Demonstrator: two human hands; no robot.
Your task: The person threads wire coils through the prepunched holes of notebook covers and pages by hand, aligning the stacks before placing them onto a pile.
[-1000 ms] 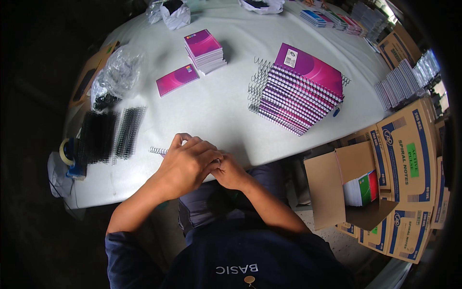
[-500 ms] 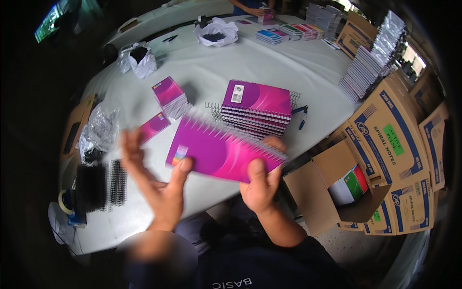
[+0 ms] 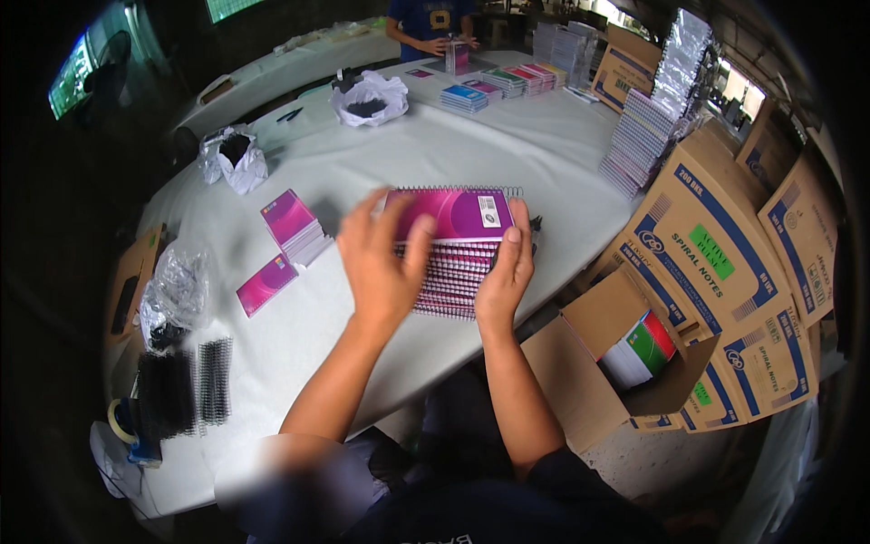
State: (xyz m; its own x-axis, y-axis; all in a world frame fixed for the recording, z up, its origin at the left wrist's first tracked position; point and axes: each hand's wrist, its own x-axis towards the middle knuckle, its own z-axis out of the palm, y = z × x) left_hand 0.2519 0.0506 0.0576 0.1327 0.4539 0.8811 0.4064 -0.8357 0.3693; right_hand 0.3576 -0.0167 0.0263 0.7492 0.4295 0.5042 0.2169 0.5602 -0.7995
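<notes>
A stack of magenta spiral notebooks (image 3: pixel 446 281) stands on the white-covered table (image 3: pixel 381 163) in front of me. Its top notebook (image 3: pixel 464 210) lies flat, with the coil on the far side and a white label at the right. At the stack's left side my left hand (image 3: pixel 382 263) is open, fingers spread and slightly blurred over the notebook's edge. My right hand (image 3: pixel 504 272) rests against the right edge, fingers stretched out; part of them is hidden. To the left sit a small magenta-topped pile of unbound pads (image 3: pixel 304 243) and a single magenta pad (image 3: pixel 266 284).
Black binding coils (image 3: pixel 215 381), a tape roll (image 3: pixel 122 420) and clear plastic (image 3: pixel 177 288) lie at the left. White bags (image 3: pixel 370 98) stand farther back. At the right are cartons (image 3: pixel 716 231) and an open box (image 3: pixel 580 408) of notebooks. Another person (image 3: pixel 430 27) stands across the table.
The spiral notebook that I held up in front of me is now down on the stack. Both hands have moved forward to the stack's sides, and the view has shifted.
</notes>
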